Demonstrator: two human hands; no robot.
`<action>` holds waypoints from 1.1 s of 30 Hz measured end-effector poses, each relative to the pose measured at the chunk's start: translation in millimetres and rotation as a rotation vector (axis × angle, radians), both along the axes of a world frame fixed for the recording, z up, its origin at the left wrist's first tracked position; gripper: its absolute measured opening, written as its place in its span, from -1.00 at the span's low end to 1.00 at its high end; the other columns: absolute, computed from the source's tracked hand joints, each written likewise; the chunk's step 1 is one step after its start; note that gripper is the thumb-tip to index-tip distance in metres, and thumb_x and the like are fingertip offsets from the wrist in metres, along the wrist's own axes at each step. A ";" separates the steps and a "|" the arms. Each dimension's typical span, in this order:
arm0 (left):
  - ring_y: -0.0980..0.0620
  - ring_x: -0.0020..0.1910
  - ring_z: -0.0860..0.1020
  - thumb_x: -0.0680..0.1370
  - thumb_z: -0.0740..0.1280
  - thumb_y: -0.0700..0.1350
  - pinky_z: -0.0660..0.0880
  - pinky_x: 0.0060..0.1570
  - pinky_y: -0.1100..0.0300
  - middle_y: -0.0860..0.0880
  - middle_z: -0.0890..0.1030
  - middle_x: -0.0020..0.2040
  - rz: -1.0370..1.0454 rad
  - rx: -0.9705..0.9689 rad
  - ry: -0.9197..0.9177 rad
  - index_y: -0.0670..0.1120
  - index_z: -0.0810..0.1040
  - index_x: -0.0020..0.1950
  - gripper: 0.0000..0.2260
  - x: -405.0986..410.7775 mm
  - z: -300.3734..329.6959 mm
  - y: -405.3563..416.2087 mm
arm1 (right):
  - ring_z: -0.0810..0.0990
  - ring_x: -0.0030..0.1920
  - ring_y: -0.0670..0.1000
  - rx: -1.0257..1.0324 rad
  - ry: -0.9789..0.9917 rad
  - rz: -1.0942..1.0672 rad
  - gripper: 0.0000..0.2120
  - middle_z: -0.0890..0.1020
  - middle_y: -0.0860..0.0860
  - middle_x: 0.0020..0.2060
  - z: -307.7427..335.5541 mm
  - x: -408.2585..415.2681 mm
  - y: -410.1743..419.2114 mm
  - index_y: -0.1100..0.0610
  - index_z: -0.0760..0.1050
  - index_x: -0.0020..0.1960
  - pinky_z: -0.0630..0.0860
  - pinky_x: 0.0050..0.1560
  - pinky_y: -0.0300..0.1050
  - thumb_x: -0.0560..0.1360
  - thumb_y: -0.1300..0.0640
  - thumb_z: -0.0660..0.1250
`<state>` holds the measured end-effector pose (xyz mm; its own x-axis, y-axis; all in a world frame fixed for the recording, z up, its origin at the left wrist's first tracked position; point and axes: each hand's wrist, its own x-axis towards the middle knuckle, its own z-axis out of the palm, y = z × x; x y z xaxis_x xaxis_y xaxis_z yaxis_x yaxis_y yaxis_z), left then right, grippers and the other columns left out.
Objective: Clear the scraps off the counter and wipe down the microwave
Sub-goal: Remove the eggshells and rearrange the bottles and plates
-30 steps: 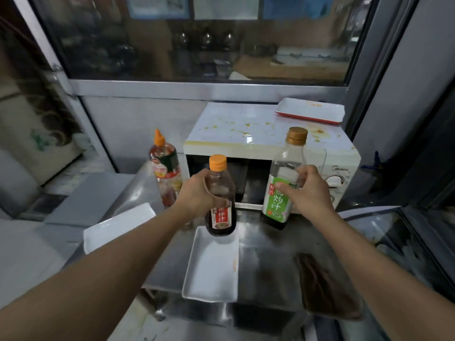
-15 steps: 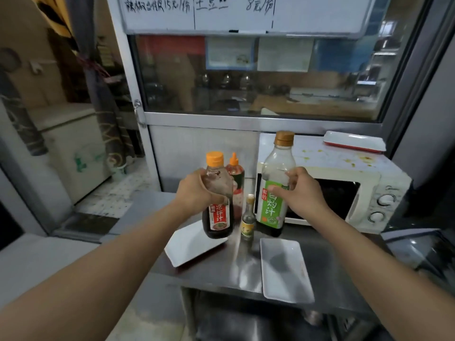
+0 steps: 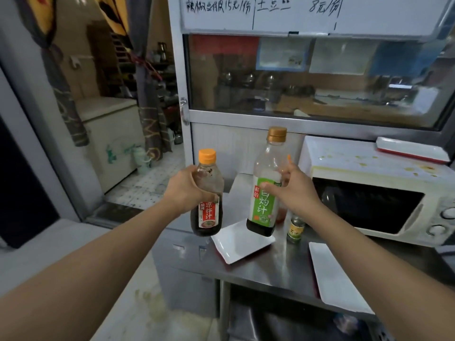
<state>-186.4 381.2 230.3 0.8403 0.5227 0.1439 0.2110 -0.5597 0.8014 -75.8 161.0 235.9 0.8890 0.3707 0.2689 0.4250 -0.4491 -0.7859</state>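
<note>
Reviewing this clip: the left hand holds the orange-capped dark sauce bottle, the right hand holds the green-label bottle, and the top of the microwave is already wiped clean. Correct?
Not quite. The head view shows the microwave top still spotted with yellowish stains, so it is not clean. The rest stands: the left hand grips the orange-capped dark sauce bottle, and the right hand grips the green-label bottle.

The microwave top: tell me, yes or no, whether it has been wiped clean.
No: the top of the microwave carries yellowish spots and smears, and a white tray sits on its back right corner.
</note>
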 end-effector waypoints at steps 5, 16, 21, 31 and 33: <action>0.04 -0.05 0.56 0.16 0.62 -0.06 0.47 -0.13 0.19 0.06 0.58 -0.06 0.029 0.039 0.021 0.02 0.46 0.08 -0.44 25.4 -7.0 34.6 | 0.39 -0.24 -0.31 0.005 -0.012 0.022 -0.52 0.41 -0.27 -0.23 -8.1 33.8 38.7 0.08 0.38 0.15 0.28 -0.34 -0.42 0.36 -0.03 0.50; 0.03 0.01 0.55 0.21 0.61 -0.10 0.46 -0.05 0.17 0.03 0.59 0.03 0.037 0.003 0.031 -0.02 0.45 0.16 -0.42 126.8 -8.4 92.9 | 0.48 -0.17 -0.15 0.024 0.015 0.036 -0.54 0.47 -0.14 -0.12 -11.8 138.1 108.7 0.02 0.28 0.07 0.34 -0.30 -0.35 0.36 0.01 0.51; 0.04 -0.04 0.56 0.22 0.60 -0.11 0.51 -0.01 0.13 0.04 0.59 -0.02 -0.032 0.018 0.037 -0.03 0.47 0.12 -0.47 171.4 -13.2 119.0 | 0.40 -0.25 -0.29 -0.002 0.005 -0.017 -0.54 0.42 -0.25 -0.22 -17.6 170.1 132.8 0.02 0.28 0.09 0.27 -0.35 -0.38 0.37 0.01 0.49; 0.26 -0.17 0.47 0.21 0.60 -0.09 0.34 -0.30 0.37 0.19 0.50 -0.13 -0.264 -0.018 0.057 0.07 0.42 0.08 -0.45 278.1 -37.9 203.8 | 0.44 -0.23 -0.24 -0.005 0.061 -0.223 -0.57 0.44 -0.21 -0.20 -44.7 225.2 195.6 0.02 0.26 0.08 0.34 -0.31 -0.36 0.39 0.09 0.48; 0.24 -0.18 0.48 0.21 0.61 -0.11 0.36 -0.31 0.36 0.19 0.51 -0.14 -0.324 -0.012 0.057 0.05 0.42 0.08 -0.46 300.1 -41.3 219.2 | 0.45 -0.22 -0.22 0.006 0.067 -0.297 -0.57 0.44 -0.20 -0.20 -49.6 233.1 207.4 0.02 0.26 0.08 0.35 -0.28 -0.30 0.39 0.09 0.48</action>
<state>113.7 600.3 189.0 0.9697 0.2282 0.0875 0.0681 -0.5959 0.8001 157.4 368.4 186.3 0.9740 0.0908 0.2076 0.2232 -0.5409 -0.8109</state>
